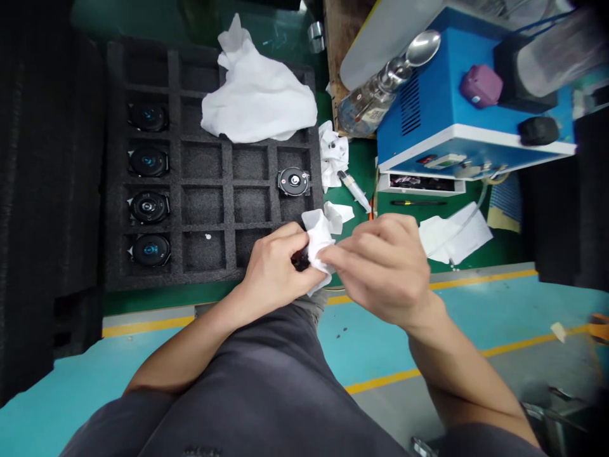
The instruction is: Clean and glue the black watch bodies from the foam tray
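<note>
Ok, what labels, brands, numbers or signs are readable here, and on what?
None legible enough to quote.
Clear bottle: label too blurred.
Watch faces in tray, e.g. the far-right one: marks too small.
Blue box: front-panel markings too small.
Syringe: no readable markings.
White cloth: no text seen.
</note>
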{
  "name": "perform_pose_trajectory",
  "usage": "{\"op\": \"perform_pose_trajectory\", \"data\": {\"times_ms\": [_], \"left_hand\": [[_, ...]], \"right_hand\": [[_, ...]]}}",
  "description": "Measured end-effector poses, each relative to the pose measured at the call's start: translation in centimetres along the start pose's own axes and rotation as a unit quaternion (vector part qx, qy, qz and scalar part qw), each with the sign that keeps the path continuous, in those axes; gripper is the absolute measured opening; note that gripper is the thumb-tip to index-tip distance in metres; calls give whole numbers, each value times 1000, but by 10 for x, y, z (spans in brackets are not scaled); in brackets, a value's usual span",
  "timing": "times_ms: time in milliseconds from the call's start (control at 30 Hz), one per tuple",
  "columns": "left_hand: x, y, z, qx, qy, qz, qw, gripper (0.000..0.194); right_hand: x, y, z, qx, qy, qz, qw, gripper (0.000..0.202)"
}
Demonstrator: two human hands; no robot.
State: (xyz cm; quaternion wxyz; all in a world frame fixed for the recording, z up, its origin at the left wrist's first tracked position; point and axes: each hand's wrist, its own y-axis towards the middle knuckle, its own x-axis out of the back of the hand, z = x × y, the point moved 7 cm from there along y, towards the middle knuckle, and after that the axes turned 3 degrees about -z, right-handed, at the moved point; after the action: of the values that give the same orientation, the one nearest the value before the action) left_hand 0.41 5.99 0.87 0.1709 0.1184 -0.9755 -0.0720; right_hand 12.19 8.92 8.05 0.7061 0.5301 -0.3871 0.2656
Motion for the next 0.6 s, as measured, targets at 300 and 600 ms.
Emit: {"op": "perform_pose_trajectory", "data": {"times_ms": [300,600], "left_hand": [[17,-1,-1,-63,-40,-126,989,34],[9,-10,-11,-140,79,-145,976,24]], "right_hand": [[-22,-54,-51,-350,349,-208,844,4],[-40,-38,-6,-372,259,-268,850,9]]}}
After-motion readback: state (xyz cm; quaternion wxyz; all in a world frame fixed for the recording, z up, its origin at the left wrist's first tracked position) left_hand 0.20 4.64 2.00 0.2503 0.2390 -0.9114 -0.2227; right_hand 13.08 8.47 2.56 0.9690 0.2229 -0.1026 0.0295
